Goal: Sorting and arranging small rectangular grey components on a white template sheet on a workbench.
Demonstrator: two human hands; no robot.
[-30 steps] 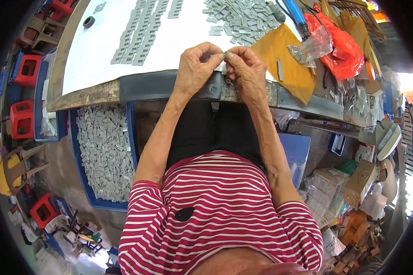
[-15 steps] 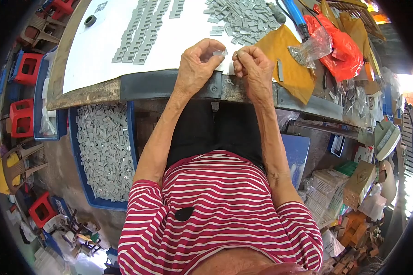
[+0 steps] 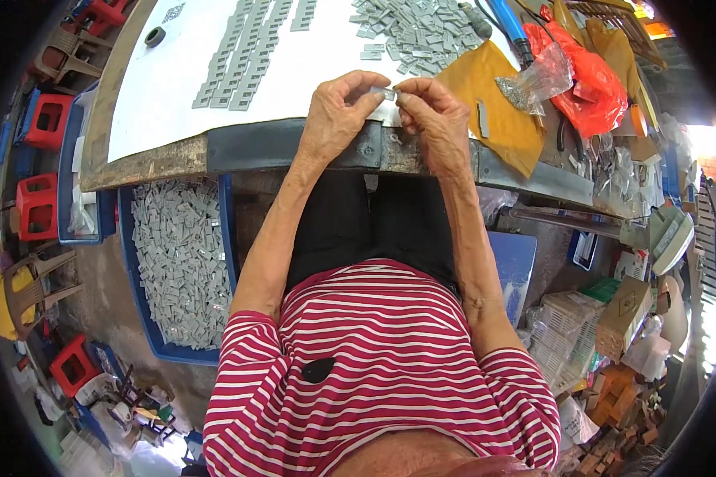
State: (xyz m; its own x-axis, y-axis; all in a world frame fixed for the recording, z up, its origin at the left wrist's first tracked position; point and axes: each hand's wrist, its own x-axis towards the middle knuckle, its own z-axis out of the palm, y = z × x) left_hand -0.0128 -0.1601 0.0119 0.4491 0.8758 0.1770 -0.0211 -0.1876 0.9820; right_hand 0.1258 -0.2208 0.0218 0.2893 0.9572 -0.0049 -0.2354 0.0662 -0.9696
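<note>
Above the table's near edge, my left hand [image 3: 338, 111] pinches a small grey rectangular piece [image 3: 388, 94] between thumb and fingers. My right hand [image 3: 437, 119] meets it from the other side, its thumb and forefinger closed at the end of that piece. Whatever else the right fingertips hold is too small to make out. Beyond the hands lies a loose pile of similar grey pieces [image 3: 422, 36]. To the left, several grey pieces stand in neat overlapping rows [image 3: 243, 60] on a white sheet [image 3: 159, 103].
An orange-brown cloth [image 3: 493, 103] with one grey strip lies right of my hands. Beyond it are a red plastic bag [image 3: 593, 87], a clear bag of tiny parts [image 3: 533, 87] and a blue-handled tool [image 3: 511, 24]. A blue bin [image 3: 231, 262] full of grey pieces stands below, left.
My right hand has moved left toward my left hand. Its fingertips, apart from the grey piece before, now meet it.
</note>
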